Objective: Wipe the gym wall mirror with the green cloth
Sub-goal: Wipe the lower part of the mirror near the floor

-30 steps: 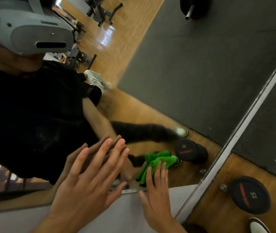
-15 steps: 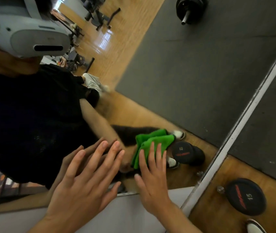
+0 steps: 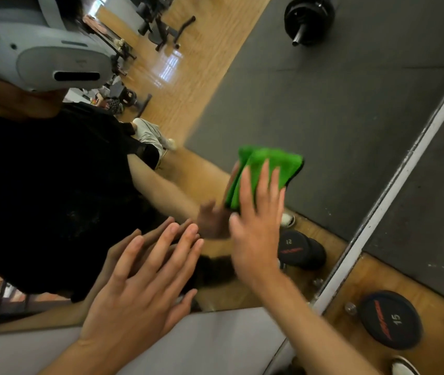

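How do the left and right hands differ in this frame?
The left hand lies bare against the mirror; the right hand presses the green cloth to it. The right hand is nearer the white frame strip than the left hand. Both have straight fingers.

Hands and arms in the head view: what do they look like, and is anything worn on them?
Both are bare: the left hand and right hand wear no gloves, rings or watch, and the forearms show no sleeves. Nails are short and plain. The mirror reflects a black short sleeve at the upper arm.
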`<move>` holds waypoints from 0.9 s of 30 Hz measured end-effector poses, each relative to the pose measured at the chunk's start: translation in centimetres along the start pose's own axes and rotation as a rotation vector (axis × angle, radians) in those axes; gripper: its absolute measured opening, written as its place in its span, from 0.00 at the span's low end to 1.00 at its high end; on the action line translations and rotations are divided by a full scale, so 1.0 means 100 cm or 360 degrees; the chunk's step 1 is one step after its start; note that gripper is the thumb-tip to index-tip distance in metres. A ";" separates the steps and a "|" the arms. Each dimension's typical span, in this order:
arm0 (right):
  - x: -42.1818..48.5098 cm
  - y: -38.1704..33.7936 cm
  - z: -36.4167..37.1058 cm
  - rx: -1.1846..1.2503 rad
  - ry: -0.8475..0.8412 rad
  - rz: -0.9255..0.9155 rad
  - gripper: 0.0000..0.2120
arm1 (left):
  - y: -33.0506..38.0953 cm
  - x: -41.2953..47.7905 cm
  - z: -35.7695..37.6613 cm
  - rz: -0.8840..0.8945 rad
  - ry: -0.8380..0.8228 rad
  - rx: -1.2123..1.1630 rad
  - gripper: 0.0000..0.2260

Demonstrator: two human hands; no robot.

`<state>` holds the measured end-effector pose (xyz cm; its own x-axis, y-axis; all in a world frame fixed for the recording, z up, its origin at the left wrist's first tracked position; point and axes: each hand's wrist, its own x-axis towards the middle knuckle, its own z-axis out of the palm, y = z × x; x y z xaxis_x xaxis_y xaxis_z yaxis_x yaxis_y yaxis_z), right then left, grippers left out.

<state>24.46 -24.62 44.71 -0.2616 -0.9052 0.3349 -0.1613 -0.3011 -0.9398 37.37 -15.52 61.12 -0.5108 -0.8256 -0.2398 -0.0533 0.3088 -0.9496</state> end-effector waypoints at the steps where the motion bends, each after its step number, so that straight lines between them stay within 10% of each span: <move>1: -0.034 0.005 0.007 -0.0016 -0.0094 -0.0038 0.33 | 0.001 0.000 0.000 0.0004 0.0010 -0.0008 0.36; 5: -0.117 0.029 0.012 -0.0080 -0.0399 0.0008 0.28 | 0.001 0.001 -0.002 -0.0005 0.0017 -0.0049 0.36; 18: 0.061 -0.030 -0.025 0.0019 -0.0054 -0.0661 0.27 | 0.000 -0.004 0.004 0.0059 -0.0093 -0.0153 0.37; 27: -0.071 0.082 -0.006 -0.0146 -0.0276 0.0003 0.34 | 0.005 0.007 0.004 -0.0151 0.0021 -0.0636 0.33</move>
<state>24.46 -20.46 34.69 -0.0957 -0.9462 0.3090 -0.2493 -0.2778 -0.9277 37.31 -16.14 60.41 -0.4984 -0.8539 -0.1497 -0.4285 0.3928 -0.8137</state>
